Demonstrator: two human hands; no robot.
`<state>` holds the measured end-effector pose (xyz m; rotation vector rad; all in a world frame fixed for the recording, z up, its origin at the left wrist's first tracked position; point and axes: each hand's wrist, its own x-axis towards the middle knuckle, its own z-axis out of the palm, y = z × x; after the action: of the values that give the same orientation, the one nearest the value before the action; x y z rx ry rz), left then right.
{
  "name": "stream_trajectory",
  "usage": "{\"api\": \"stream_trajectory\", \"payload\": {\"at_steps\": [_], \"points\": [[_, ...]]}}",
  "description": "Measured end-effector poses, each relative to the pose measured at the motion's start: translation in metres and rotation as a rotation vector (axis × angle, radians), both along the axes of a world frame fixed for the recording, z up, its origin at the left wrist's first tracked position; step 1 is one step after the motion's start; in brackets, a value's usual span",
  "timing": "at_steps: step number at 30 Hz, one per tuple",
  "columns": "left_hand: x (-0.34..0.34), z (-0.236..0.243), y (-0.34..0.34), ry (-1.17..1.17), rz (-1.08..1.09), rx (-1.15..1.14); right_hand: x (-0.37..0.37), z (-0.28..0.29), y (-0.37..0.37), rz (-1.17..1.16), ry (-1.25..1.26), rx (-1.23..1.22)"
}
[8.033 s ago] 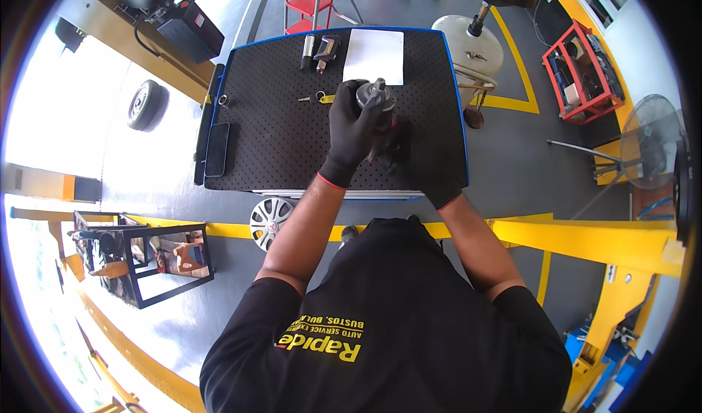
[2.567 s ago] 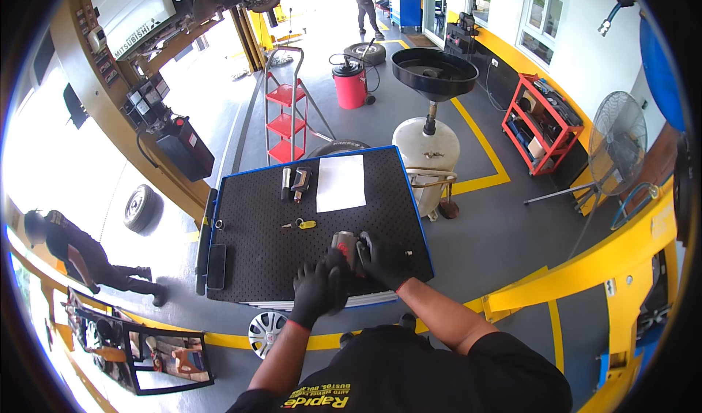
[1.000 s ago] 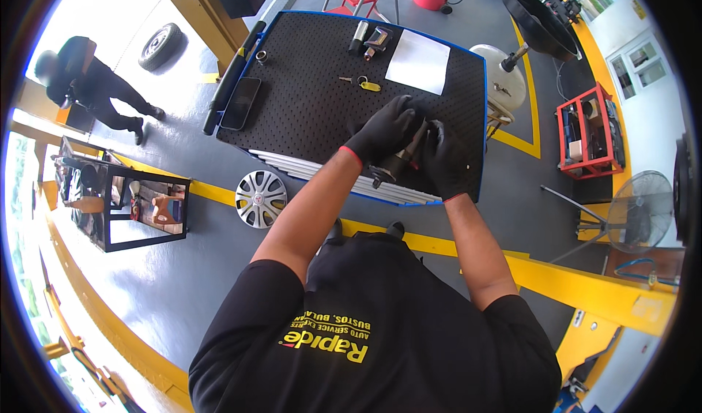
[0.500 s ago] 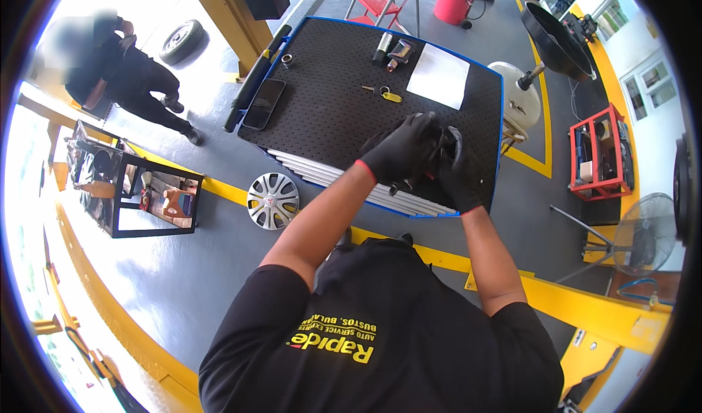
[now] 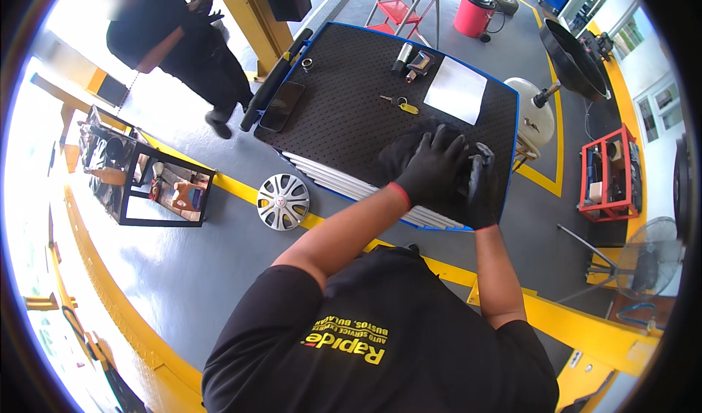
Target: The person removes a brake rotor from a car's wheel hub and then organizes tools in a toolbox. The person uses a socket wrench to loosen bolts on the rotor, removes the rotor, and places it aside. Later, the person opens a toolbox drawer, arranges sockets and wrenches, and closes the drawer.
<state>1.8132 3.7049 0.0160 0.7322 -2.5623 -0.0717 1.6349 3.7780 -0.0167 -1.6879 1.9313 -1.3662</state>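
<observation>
My gloved left hand [image 5: 431, 164] is curved over something dark, largely hidden, near the front right of the perforated black mat [image 5: 351, 84] on the cart, its fingers bent forward. My gloved right hand [image 5: 479, 197] grips a dark grey tool [image 5: 480, 160] close beside it; the tool's shape is mostly covered. Beyond them lie a key with yellow tag [image 5: 408, 109] and a white paper [image 5: 455, 91]. A silver-black cylinder [image 5: 402, 57], a metal tool [image 5: 419, 65], a small socket [image 5: 307, 65] and a black phone [image 5: 282, 106] rest farther back.
A co-worker [image 5: 183, 47] stands left of the cart. A hubcap [image 5: 282, 202] and a black rack [image 5: 146, 179] are on the left floor. Around the right are a drain pan [image 5: 574, 58], red trolley [image 5: 607, 171], fan [image 5: 643, 256] and yellow lift arm [image 5: 570, 318]. A red stepladder [image 5: 401, 7] stands behind.
The co-worker has come closer, to the cart's left side. Both my hands stay together at the tool; my left hand has shifted over it, covering more. The view has swung, moving the cart rightward.
</observation>
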Motion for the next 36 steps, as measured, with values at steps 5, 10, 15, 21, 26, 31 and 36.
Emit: {"api": "stream_trajectory", "payload": {"at_steps": [5,10,15,21,26,31,36], "points": [[-0.027,-0.023,-0.074,-0.001,-0.181,0.420,-0.001,-0.001,-0.001,-0.055,0.027,-0.040],[0.014,-0.038,-0.036,0.375,-0.041,0.190,0.003,-0.004,0.002,-0.087,-0.156,0.095],[0.067,-0.017,0.031,0.195,0.161,0.454,-0.002,-0.002,0.006,-0.015,-0.218,0.027],[0.103,0.022,0.025,1.063,0.264,1.204,0.012,0.009,0.001,0.023,-0.541,-0.046],[0.099,0.049,-0.015,1.129,-0.014,1.271,0.089,0.034,-0.037,0.344,-0.700,0.032],[0.158,0.054,-0.118,0.516,0.134,0.285,0.131,0.045,-0.091,0.329,-0.994,0.342],[0.252,0.026,-0.256,-0.030,0.463,0.180,0.124,0.017,-0.084,0.125,-0.549,0.308]]}}
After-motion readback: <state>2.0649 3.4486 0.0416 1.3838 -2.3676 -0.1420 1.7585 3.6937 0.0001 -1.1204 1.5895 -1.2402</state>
